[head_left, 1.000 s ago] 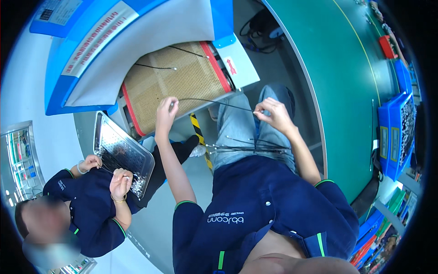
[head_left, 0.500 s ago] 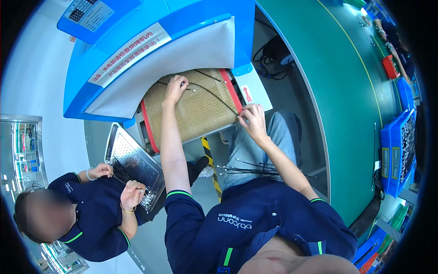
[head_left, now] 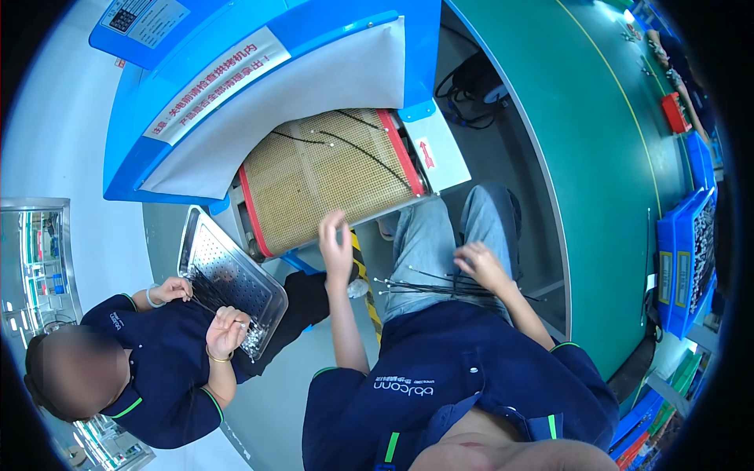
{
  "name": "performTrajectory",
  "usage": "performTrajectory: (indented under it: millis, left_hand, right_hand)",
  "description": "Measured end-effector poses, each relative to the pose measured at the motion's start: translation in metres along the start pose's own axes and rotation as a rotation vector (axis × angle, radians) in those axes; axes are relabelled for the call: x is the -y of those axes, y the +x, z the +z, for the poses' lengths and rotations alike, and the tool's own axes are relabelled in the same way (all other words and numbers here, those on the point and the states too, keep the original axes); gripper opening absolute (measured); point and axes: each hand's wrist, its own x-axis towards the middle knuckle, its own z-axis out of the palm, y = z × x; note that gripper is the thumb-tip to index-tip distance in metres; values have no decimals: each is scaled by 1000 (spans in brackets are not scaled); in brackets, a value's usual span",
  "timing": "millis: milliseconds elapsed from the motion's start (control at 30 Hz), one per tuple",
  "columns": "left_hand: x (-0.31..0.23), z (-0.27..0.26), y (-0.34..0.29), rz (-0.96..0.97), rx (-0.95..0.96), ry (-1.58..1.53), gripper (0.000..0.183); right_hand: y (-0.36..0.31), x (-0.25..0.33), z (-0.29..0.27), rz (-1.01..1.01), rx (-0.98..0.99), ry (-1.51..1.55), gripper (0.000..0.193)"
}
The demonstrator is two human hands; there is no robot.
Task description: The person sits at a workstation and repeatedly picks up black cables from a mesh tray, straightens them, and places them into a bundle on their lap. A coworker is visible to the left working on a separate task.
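- Step (judged): cable placement; you're betw. pieces.
- Your L hand (head_left: 336, 250), at mesh belt (head_left: 302, 208) front edge: grip apart, nothing held.
- Your R hand (head_left: 484, 268), at lap cables (head_left: 424, 290): can't tell if grip is apart or tog.
- Cable locs: bundle across your lap (head_left: 424, 243); three belt cables (head_left: 369, 159) on mesh.
- Next move calls for: separate one lap cable, take both ends.
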Motion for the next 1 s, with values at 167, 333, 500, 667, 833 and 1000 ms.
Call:
performTrajectory:
  millis: [167, 333, 500, 667, 833, 1000]
  left_hand:
    - [0, 22, -113, -250, 86, -104, 31]
    - [28, 55, -166, -580, 238, -332, 42]
    - [7, 64, -162, -599, 448, -397, 40]
    - [5, 65, -160, -400, 574, -206, 38]
    - [-19, 64, -142, -344, 420, -139, 39]
    - [-21, 70, -126, -71, 610, 67, 39]
  right_hand:
    - [-48, -19, 24, -57, 214, -178, 20]
    - [-41, -6, 14, 68, 126, -34, 30]
    - [-47, -13, 27, 135, 116, -153, 24]
    - [-40, -12, 24, 170, 141, -97, 20]
    - [-34, -6, 16, 266, 125, 11, 16]
    - [-31, 0, 14, 281, 138, 72, 14]
